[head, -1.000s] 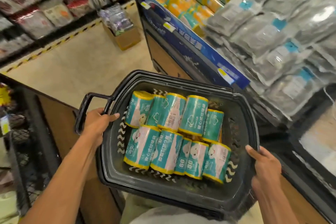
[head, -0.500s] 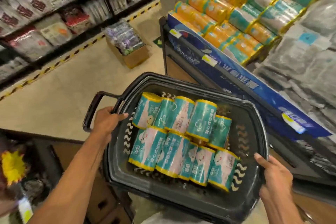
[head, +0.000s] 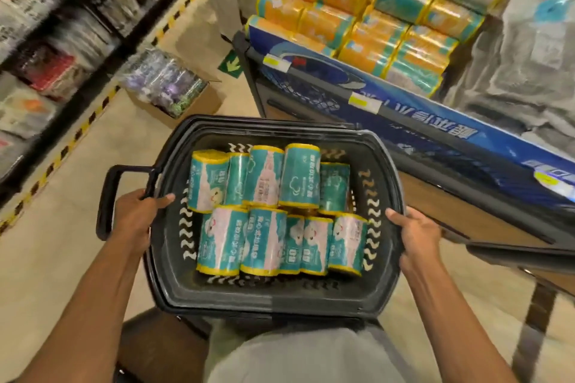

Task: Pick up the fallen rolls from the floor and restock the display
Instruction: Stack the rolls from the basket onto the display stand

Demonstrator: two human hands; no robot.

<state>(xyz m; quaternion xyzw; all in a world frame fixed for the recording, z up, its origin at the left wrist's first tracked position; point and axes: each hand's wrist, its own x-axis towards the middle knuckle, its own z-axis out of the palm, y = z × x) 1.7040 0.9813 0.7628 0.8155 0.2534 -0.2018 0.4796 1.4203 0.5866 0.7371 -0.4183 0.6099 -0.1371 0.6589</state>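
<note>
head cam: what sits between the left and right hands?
The black basket, held at its side rims by the left hand and right hand, with teal rolls lying in two rows inside. Shown in the head view.

Head-worn, down into basket (head: 264, 300) of rolls (head: 267, 186)

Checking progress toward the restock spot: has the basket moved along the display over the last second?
Yes. The basket has been carried forward along the display, away from the grey packs and nearer the stacked orange rolls.
</note>
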